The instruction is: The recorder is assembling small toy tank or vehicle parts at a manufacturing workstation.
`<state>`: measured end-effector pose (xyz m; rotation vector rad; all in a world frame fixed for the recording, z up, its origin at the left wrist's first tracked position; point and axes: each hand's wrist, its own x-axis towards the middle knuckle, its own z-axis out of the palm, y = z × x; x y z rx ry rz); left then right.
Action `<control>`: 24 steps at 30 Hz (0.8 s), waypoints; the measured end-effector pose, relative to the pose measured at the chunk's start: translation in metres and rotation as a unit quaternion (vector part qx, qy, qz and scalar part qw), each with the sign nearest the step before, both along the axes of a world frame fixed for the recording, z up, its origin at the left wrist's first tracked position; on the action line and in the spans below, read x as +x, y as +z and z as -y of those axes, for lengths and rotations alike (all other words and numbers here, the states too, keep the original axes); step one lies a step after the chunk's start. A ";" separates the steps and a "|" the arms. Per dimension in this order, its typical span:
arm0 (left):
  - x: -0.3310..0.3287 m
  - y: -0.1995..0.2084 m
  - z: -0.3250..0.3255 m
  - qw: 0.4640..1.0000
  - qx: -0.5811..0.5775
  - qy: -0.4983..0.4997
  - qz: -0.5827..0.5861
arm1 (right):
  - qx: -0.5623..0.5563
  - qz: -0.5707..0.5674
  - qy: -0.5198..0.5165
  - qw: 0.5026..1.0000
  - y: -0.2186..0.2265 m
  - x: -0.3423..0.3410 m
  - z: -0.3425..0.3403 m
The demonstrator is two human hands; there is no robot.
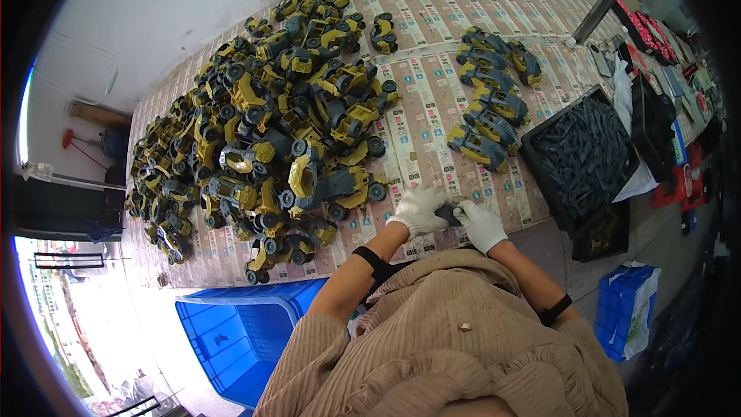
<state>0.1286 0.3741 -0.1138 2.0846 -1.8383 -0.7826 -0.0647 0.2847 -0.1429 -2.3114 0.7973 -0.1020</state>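
Both hands wear white knit gloves and meet close to the table's near edge, in front of my body. Between them is a small dark grey plastic part (447, 214), mostly covered by fingers. My left hand (419, 210) is closed on its left side. From the right, my right hand (480, 225) pinches the same piece. Left of the hands spreads a big heap of yellow and dark grey toy trucks (258, 108) with black wheels. Beyond the hands, slightly right, several yellow and grey toy truck bodies (494, 100) lie in a column.
A black tray (532, 156) of dark grey plastic parts (583, 147) sits at the table's right edge. The table (421, 127) has a patterned paper covering. Below its near left edge stands a blue crate (193, 340). A blue and white package (627, 310) is on the floor at right.
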 end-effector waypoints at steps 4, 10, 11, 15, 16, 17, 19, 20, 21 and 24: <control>0.004 -0.011 -0.001 0.999 0.002 0.008 -0.041 | -0.034 0.002 0.034 0.999 -0.002 0.005 0.005; 0.005 -0.010 -0.003 0.999 0.021 0.014 -0.028 | -0.085 0.022 0.062 0.994 0.002 0.009 0.002; 0.005 -0.008 -0.002 0.999 0.024 0.011 -0.030 | -0.086 0.023 0.062 0.994 0.001 0.009 0.003; 0.007 0.001 0.003 0.998 0.040 -0.010 -0.040 | -0.131 0.030 0.129 0.983 0.001 0.006 0.006; 0.008 -0.001 0.003 0.998 0.036 -0.019 -0.039 | -0.132 0.041 0.142 0.980 0.003 0.005 0.009; 0.012 -0.007 0.000 0.997 0.019 -0.009 -0.079 | -0.138 0.039 0.133 0.981 0.003 0.007 0.010; 0.019 -0.012 0.000 0.985 0.019 0.015 -0.172 | -0.138 0.013 0.150 0.979 0.003 0.011 0.009; 0.019 -0.013 0.000 0.985 0.017 0.005 -0.171 | -0.142 0.012 0.140 0.980 0.004 0.010 0.009; 0.019 -0.006 0.003 0.979 0.069 0.015 -0.191 | -0.125 0.003 0.148 0.981 0.004 0.011 0.009; 0.022 0.001 0.012 0.972 0.109 0.003 -0.208 | -0.077 -0.031 0.138 0.987 0.009 0.012 0.018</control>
